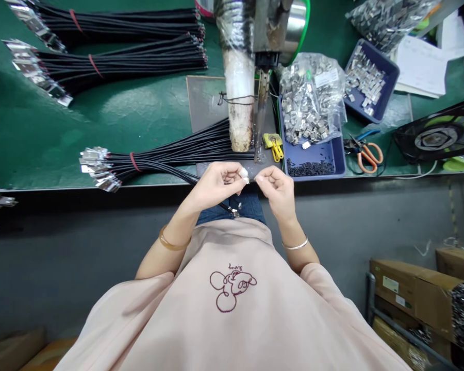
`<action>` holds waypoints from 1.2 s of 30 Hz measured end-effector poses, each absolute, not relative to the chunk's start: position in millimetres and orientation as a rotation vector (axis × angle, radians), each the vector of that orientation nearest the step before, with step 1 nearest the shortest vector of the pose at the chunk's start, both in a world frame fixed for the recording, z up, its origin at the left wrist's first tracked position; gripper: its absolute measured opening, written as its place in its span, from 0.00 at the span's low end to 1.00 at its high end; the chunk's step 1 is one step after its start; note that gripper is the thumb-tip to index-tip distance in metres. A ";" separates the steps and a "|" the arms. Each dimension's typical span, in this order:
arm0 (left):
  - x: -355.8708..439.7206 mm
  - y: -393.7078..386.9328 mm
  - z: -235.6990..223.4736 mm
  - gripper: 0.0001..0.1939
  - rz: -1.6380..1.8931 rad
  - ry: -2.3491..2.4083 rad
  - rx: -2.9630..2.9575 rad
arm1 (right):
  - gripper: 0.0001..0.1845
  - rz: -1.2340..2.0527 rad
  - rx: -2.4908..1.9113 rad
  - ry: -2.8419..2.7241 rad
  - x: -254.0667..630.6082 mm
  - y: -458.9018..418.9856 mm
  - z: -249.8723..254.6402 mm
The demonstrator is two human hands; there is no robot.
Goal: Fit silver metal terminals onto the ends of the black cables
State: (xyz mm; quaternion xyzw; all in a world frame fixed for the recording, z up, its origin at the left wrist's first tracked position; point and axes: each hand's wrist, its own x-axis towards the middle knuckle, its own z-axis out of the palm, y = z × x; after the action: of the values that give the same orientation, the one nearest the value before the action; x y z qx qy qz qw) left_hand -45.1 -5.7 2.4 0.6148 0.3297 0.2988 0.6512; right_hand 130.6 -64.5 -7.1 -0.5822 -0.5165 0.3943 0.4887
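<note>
My left hand [221, 181] is closed in a pinch at the table's front edge, with white wrapping on a fingertip. My right hand [277, 189] pinches close beside it, thumb and fingertips together. A tiny piece seems to be between the two hands, too small to name. Left of them lies a bundle of black cables [170, 154] with metal connectors [100, 167] at one end and a red tie round it. Some cables hang over the edge behind my left hand, with small metal ends [235, 212] above my lap.
Over the mat stand a plastic-wrapped tube [239, 93] and a metal rod [261, 113]. To the right are a yellow clip [276, 149], a blue tray [339, 167] with bagged connectors, a second tray [390, 72], orange-handled pliers [369, 157] and a fan [436, 136]. Cable bundles [139, 64] lie upper left.
</note>
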 end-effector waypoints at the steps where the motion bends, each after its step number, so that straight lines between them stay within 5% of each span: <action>1: -44.2 -6.3 1.5 0.05 0.695 0.763 1.387 | 0.15 0.938 -1.423 -1.197 132.7 -64.5 -5.9; 10: -37.4 -15.6 -7.1 0.04 0.827 0.908 1.504 | 0.11 0.565 -1.677 -1.647 136.9 -69.6 17.0; 18: -39.4 -15.0 -5.2 0.06 0.821 0.852 1.436 | 0.12 0.843 -1.480 -1.366 135.5 -64.4 11.2; 29: -37.1 -14.5 -1.5 0.09 0.788 0.834 1.427 | 0.07 0.057 -1.340 -2.126 149.8 -67.4 10.7; 36: -36.2 -13.2 -1.3 0.09 0.816 0.828 1.348 | 0.07 0.270 -1.412 -1.780 145.8 -65.6 6.5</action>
State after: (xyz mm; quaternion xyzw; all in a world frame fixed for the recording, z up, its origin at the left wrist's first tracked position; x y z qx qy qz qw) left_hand -36.2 -13.2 -1.3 0.5883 0.3614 0.3562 0.6296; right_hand 145.8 -65.6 6.5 -0.5618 -0.7081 0.1074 0.4141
